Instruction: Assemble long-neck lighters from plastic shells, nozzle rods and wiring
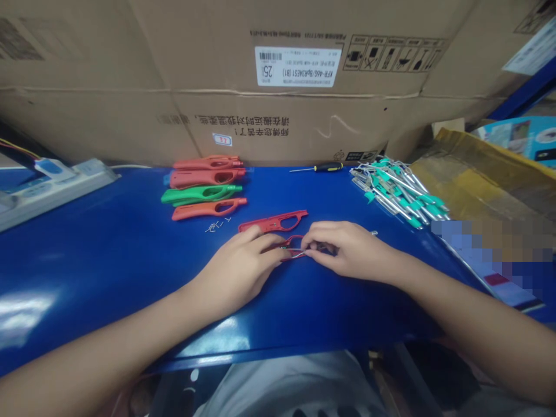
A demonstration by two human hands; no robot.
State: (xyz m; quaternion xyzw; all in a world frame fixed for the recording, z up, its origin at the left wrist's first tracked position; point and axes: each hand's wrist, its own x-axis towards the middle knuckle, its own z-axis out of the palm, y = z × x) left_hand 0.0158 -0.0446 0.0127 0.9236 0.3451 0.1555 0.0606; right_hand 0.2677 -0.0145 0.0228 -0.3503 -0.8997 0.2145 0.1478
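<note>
Red plastic looped-handle shell (297, 253) held under curled fingers of left hand (249, 263), mid-bench (130, 272). Right hand (347, 246) grip narrow, thin pale strand (299, 250) pinched at shell's loop. Room bounded by red plastic half-shell (264, 223) just beyond, small silver screws (217, 225) left, green-and-silver rod pile (399, 191) right. Bench's front edge well apart.
</note>
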